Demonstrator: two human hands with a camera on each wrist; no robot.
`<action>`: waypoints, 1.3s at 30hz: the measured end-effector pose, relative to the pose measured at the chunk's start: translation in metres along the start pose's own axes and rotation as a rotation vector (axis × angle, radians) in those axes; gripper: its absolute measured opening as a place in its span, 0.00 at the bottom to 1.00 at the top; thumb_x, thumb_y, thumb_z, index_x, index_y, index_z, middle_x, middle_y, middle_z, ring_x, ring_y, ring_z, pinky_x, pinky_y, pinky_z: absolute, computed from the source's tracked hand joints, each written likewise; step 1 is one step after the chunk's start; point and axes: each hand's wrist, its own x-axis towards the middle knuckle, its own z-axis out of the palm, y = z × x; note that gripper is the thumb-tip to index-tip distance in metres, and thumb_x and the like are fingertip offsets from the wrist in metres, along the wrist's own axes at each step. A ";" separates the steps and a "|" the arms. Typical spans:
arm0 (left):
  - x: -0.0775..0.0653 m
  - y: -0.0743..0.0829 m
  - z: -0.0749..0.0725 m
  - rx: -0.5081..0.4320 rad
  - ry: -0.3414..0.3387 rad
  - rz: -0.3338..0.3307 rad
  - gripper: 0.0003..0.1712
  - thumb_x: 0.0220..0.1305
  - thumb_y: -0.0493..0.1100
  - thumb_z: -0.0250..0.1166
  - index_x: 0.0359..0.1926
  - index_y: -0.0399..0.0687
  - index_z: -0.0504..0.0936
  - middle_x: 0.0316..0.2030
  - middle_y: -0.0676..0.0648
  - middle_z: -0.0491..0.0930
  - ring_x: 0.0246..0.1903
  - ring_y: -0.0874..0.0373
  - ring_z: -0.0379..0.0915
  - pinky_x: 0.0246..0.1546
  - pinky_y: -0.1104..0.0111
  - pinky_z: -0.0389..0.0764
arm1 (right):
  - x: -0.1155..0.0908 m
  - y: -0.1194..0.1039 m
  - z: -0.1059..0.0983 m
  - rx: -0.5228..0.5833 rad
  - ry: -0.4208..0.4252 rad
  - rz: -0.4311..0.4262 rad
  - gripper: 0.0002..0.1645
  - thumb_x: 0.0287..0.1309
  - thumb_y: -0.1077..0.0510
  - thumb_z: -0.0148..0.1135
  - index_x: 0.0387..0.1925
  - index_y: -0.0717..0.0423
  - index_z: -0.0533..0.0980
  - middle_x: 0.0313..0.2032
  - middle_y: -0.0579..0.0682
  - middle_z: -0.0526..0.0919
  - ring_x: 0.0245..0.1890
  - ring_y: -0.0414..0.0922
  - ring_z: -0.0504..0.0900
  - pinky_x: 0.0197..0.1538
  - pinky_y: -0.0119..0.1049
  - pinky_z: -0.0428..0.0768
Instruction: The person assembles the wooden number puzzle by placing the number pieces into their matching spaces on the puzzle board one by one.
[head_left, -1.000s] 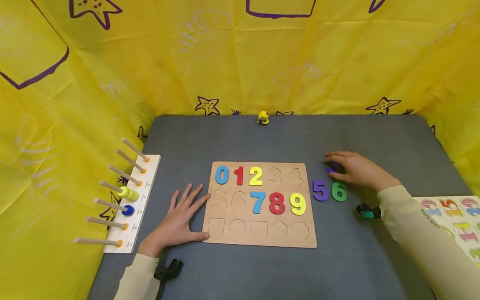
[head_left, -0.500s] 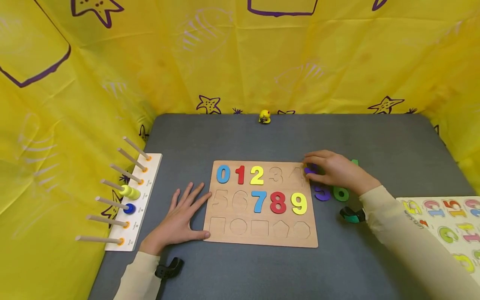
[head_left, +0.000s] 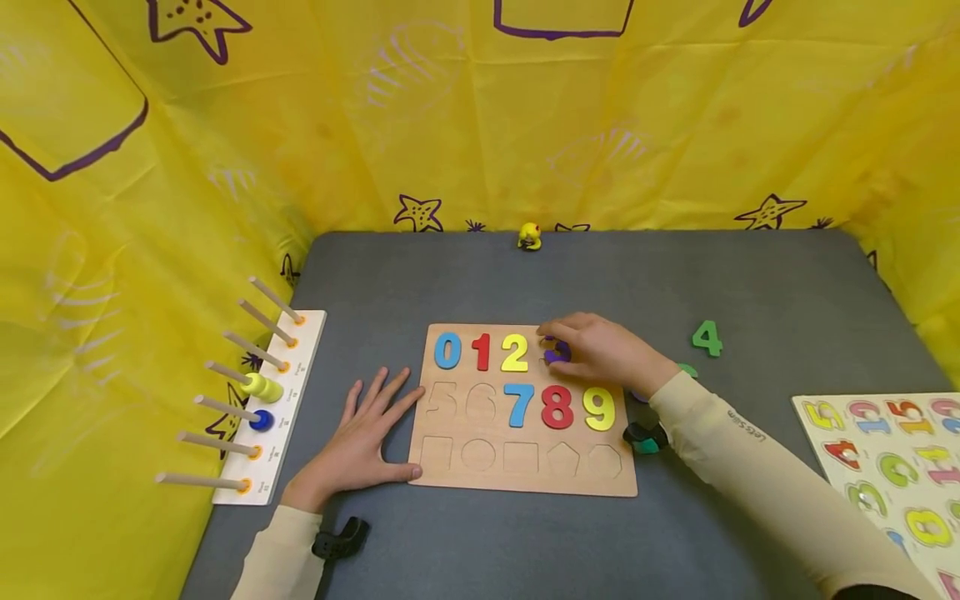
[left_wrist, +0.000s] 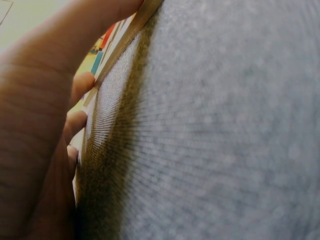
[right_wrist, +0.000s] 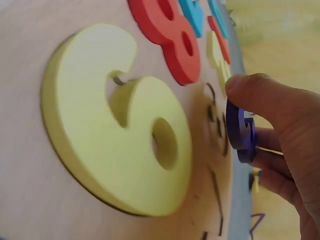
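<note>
A wooden number puzzle board (head_left: pixel 480 475) lies on the grey table with 0, 1, 2, 7, 8 and 9 seated in it. Between thumb and fingers my right hand (head_left: pixel 611 350) pinches a purple number 3 (right_wrist: pixel 240 131), held close over the 3-shaped outline in the top row. The yellow 9 (right_wrist: pixel 115 125) fills much of the right wrist view. My left hand (head_left: pixel 360 442) is spread flat beside the board, its thumb and index fingertip at the left edge. A green 4 (head_left: pixel 707 338) lies on the table; the purple 5 and green 6 are mostly hidden under the right forearm.
On the left stands a white pegboard (head_left: pixel 294 392) with upright wooden pegs and a few yellow and blue rings. Another number board (head_left: pixel 806 417) lies at the right. A small yellow figure (head_left: pixel 529 237) sits at the table's back edge, before a yellow curtain.
My right hand has carried the purple 3 leftward from the table on the right to over the board's top row, uncovering the green 4. The left hand stays put.
</note>
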 end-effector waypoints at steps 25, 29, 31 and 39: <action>0.000 0.000 0.003 -0.001 0.019 0.000 0.66 0.44 0.75 0.74 0.80 0.59 0.58 0.80 0.46 0.44 0.78 0.40 0.31 0.70 0.39 0.29 | -0.004 0.004 0.003 -0.033 -0.004 0.004 0.34 0.58 0.43 0.73 0.63 0.50 0.78 0.57 0.49 0.83 0.58 0.52 0.79 0.62 0.52 0.75; -0.001 -0.001 0.005 -0.019 0.012 0.002 0.65 0.45 0.77 0.72 0.80 0.60 0.57 0.80 0.46 0.43 0.78 0.40 0.30 0.70 0.40 0.28 | -0.024 0.020 -0.014 -0.026 0.118 0.006 0.31 0.58 0.48 0.75 0.60 0.53 0.80 0.55 0.51 0.83 0.58 0.53 0.79 0.60 0.55 0.76; -0.001 -0.001 0.005 -0.029 0.012 0.003 0.65 0.45 0.77 0.72 0.80 0.60 0.57 0.80 0.46 0.43 0.78 0.40 0.29 0.70 0.40 0.28 | -0.038 0.034 -0.025 -0.051 0.186 0.013 0.28 0.57 0.53 0.76 0.58 0.56 0.80 0.55 0.53 0.83 0.57 0.55 0.80 0.59 0.56 0.77; -0.001 -0.003 0.003 -0.029 0.020 0.005 0.65 0.45 0.77 0.72 0.80 0.60 0.57 0.80 0.45 0.44 0.78 0.38 0.29 0.70 0.40 0.28 | -0.106 0.088 -0.058 0.026 0.196 0.254 0.35 0.58 0.56 0.75 0.66 0.58 0.74 0.65 0.61 0.74 0.65 0.63 0.70 0.62 0.64 0.67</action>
